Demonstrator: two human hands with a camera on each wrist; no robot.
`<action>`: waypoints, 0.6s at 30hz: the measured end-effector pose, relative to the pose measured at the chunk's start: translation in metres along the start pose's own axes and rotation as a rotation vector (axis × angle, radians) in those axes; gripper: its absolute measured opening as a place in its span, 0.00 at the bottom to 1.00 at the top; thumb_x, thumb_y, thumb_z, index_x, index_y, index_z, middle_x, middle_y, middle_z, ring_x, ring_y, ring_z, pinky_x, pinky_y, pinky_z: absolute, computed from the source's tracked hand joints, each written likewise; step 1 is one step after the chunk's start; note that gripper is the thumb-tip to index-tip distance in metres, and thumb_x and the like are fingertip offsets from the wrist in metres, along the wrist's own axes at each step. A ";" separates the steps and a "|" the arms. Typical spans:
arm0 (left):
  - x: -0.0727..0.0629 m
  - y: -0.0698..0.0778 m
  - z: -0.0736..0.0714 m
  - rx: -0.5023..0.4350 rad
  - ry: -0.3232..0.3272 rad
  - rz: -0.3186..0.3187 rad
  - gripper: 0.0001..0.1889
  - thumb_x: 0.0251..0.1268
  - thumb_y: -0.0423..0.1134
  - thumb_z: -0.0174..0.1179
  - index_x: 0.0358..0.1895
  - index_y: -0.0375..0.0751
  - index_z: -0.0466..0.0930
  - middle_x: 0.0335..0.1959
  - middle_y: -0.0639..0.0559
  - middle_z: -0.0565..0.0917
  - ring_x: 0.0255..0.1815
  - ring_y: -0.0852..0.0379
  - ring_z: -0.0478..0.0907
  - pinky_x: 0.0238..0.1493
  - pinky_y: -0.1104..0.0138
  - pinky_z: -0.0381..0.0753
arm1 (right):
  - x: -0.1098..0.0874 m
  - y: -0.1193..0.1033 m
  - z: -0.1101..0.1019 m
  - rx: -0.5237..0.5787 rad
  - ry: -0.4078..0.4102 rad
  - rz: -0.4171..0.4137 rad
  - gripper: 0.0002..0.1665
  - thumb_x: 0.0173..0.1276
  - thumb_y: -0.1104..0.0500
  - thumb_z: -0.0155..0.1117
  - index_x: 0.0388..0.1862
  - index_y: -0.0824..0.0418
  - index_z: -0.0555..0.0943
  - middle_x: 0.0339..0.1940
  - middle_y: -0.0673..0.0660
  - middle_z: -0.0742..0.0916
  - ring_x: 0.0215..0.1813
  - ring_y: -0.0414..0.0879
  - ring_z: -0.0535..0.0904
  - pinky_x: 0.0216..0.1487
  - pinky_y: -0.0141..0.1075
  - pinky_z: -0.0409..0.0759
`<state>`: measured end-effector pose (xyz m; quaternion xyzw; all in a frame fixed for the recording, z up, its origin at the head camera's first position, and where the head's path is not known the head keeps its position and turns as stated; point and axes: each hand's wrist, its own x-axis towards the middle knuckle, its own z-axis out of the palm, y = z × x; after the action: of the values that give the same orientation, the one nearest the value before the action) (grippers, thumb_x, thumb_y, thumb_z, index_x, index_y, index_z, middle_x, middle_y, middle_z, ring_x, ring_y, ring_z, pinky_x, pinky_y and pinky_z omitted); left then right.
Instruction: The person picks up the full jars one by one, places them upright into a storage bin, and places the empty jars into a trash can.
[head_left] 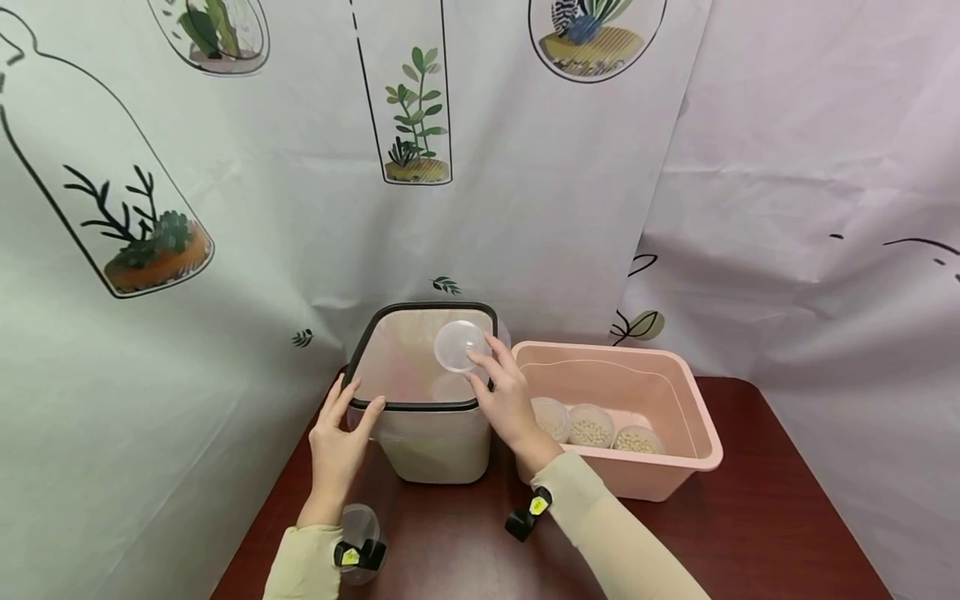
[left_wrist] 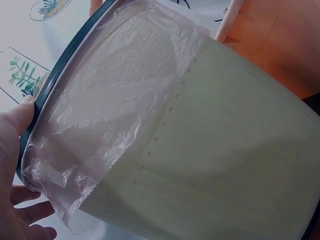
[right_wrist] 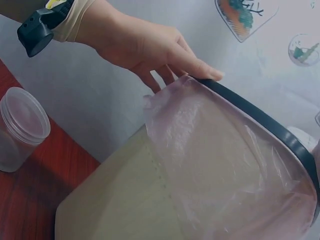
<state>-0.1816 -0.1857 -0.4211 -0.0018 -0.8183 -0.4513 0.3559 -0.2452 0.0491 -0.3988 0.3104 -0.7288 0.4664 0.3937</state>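
Note:
A pale trash can (head_left: 442,446) with a black rim (left_wrist: 47,82) is lined with a thin pinkish plastic bag (left_wrist: 115,75), its edge folded down outside. My left hand (head_left: 337,450) holds the can's near left corner, the thumb (left_wrist: 22,112) on the rim and the fingers outside, beside the bag's edge. Over the can's mouth, near its right side, my right hand (head_left: 510,400) pinches a round clear plastic lid (head_left: 453,346) between thumb and fingers. Most of that hand lies outside the right wrist view.
Right of the can stands a pink tub (head_left: 615,479) with several clear containers of pale beans (head_left: 592,429) inside. A clear plastic jar (right_wrist: 22,130) stands on the dark red table (head_left: 450,542) by my left wrist. Printed cloth (head_left: 510,208) hangs close behind and at the left.

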 end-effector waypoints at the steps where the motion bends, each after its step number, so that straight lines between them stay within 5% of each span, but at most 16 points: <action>1: 0.000 0.000 0.000 0.002 -0.003 -0.003 0.28 0.53 0.45 0.69 0.59 0.43 0.76 0.66 0.47 0.66 0.66 0.47 0.62 0.58 0.47 0.64 | 0.000 0.000 0.000 -0.002 -0.001 0.002 0.18 0.52 0.71 0.70 0.44 0.67 0.82 0.56 0.69 0.76 0.59 0.58 0.73 0.57 0.43 0.71; 18: 0.005 0.006 -0.006 0.119 -0.050 0.046 0.30 0.53 0.46 0.68 0.59 0.37 0.75 0.65 0.39 0.67 0.64 0.38 0.63 0.56 0.42 0.63 | -0.003 -0.003 -0.007 -0.007 -0.011 -0.037 0.16 0.54 0.68 0.70 0.43 0.67 0.81 0.53 0.69 0.77 0.57 0.57 0.74 0.53 0.46 0.74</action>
<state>-0.1804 -0.1885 -0.4118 -0.0105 -0.8519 -0.3936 0.3452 -0.2391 0.0549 -0.3977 0.3251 -0.7265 0.4549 0.3995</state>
